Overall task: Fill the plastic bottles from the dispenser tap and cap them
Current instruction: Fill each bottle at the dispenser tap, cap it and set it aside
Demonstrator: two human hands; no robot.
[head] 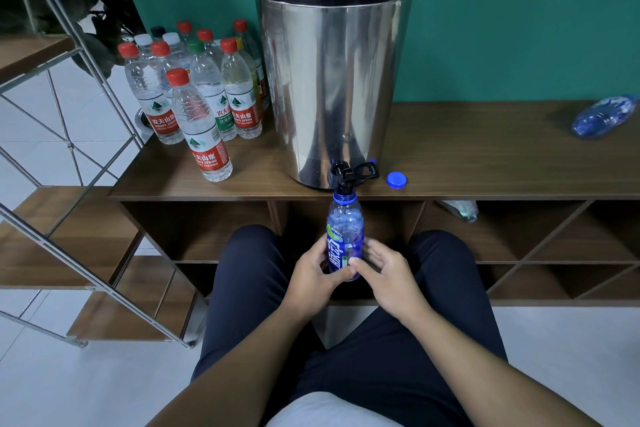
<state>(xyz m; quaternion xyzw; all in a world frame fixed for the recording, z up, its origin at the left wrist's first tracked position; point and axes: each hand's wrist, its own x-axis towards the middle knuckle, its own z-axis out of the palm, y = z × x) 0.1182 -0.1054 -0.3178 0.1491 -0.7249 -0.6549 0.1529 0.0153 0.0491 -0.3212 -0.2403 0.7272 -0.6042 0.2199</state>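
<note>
A steel dispenser point(329, 87) with a black lid stands on the wooden shelf top point(467, 149). Its black tap point(346, 175) juts over the front edge. An uncapped blue-labelled plastic bottle point(344, 236) stands upright with its mouth right under the tap. My left hand point(311, 274) grips its lower part from the left, and my right hand point(384, 270) holds it from the right, thumb on the label. The blue cap point(396, 180) lies on the shelf top just right of the tap.
Several capped bottles point(194, 94), most with red caps, stand left of the dispenser. A blue bottle point(604, 116) lies on its side at the far right. A metal-framed stair point(69, 184) rises at the left. Open compartments lie beneath, one holding a crumpled bottle point(460, 210).
</note>
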